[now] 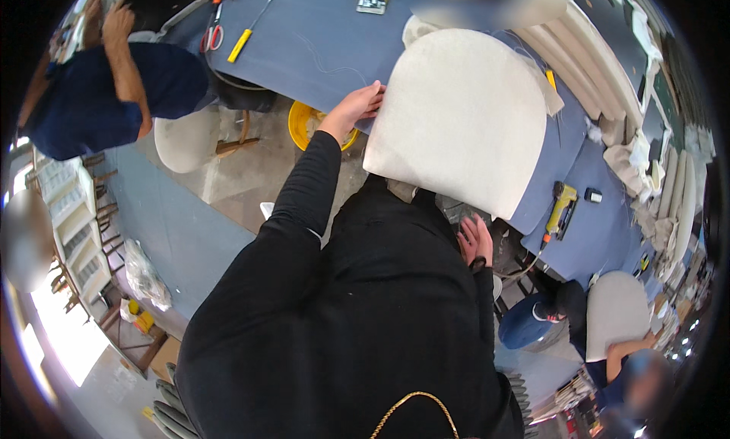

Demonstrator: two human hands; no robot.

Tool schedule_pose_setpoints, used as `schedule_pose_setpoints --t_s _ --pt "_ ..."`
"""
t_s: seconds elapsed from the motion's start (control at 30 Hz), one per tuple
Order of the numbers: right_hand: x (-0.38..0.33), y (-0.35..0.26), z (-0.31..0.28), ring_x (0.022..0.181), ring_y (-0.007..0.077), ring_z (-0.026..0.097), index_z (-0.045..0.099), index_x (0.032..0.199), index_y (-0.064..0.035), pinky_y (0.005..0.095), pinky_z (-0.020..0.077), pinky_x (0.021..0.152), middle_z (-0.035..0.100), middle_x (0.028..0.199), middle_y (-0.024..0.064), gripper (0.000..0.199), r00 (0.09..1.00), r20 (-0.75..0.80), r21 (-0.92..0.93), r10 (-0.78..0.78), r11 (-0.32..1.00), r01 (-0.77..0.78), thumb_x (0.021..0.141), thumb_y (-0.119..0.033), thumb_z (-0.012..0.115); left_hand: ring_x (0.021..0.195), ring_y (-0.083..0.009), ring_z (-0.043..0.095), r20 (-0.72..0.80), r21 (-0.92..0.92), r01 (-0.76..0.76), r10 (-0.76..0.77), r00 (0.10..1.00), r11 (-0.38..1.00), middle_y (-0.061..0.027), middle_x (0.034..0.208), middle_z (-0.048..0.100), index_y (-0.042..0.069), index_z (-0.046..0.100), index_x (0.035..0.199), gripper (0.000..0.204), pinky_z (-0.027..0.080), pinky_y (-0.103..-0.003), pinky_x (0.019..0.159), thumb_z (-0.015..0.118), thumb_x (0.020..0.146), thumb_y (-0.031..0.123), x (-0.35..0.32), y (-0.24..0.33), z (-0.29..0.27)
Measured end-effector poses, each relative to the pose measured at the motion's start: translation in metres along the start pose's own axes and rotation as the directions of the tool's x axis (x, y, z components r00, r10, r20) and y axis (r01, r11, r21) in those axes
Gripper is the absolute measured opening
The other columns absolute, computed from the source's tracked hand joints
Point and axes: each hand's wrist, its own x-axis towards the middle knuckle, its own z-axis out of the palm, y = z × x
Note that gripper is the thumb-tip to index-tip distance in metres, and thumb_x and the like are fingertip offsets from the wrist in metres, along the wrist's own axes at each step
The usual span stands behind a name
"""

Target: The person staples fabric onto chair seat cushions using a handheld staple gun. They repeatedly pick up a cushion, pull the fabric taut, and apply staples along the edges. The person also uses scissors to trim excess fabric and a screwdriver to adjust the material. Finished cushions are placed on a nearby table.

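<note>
Table (pixel 304 40), blue-grey, in a workroom with grey floor (pixel 247 171); cream cushion (pixel 456 112) across its near edge, underside unseen; yellow bucket (pixel 297 127) below, partly hidden. Left hand (pixel 356 109) at cushion's left edge, fingers partly concealed, grip indeterminable; right hand (pixel 476 240) below table's near edge, fingers slightly parted, any hold indiscernible.

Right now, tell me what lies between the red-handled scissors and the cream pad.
In the head view: a yellow-handled tool, thin thread, then the left hand at the pad.

a blue-grey worktable (pixel 296 51) stands over grey floor (pixel 247 173), with bright light (pixel 72 348) at left.
</note>
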Motion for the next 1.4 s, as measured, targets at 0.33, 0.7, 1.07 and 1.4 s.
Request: schedule_pose_setpoints --t_s 0.33,0.7,1.07,1.4 --pt "-0.017 -0.077 0.03 0.141 0.0272 0.063 0.044 0.166 -0.0096 0.0466 0.0533 0.115 0.061 0.16 0.01 0.083 0.991 0.063 0.54 -0.122 0.839 0.069 0.109 -0.07 0.052 0.116 -0.0218 0.074 0.359 0.234 -0.516 0.42 0.834 0.824 -0.0123 0.125 0.077 0.017 0.047 0.168 0.076 0.058 -0.036 0.09 0.063 0.095 0.003 -0.101 0.15 0.128" --pt "-0.025 -0.161 -0.096 0.13 0.0285 0.068 0.058 0.155 -0.005 0.0432 0.055 0.111 0.068 0.148 0.0149 0.06 0.795 0.186 0.911 -0.577 0.404 0.079 0.115 -0.049 0.055 0.123 -0.0275 0.074 0.838 0.534 -0.681 0.421 0.347 -0.502 -0.0046 0.132 0.078 0.013 0.075 0.13 0.057 0.059 -0.042 0.1 0.091 0.075 0.016 -0.184 0.263 0.34" --pt "0.167 -0.111 -0.17 0.123 0.0277 0.07 0.063 0.147 -0.0027 0.0425 0.0554 0.106 0.071 0.139 0.0143 0.049 0.571 -0.509 -0.043 -0.644 0.682 0.73 0.116 -0.04 0.058 0.114 -0.0379 0.074 0.874 0.485 -0.71 0.248 0.418 -0.511 -0.0141 0.125 0.078 0.012 0.074 0.131 0.065 0.057 -0.047 0.099 0.095 0.071 0.025 -0.184 0.244 0.452" --pt "0.086 -0.145 -0.15 0.136 0.0451 0.054 0.055 0.147 -0.0087 0.0528 0.0449 0.116 0.059 0.141 0.0224 0.069 0.362 -0.443 -0.803 -0.82 0.542 0.246 0.082 0.004 0.075 0.102 -0.0401 0.078 0.558 0.829 -0.443 0.572 0.601 -0.343 -0.0155 0.111 0.081 0.009 0.075 0.13 0.064 0.061 -0.046 0.089 0.097 0.073 0.028 -0.246 0.281 0.422"
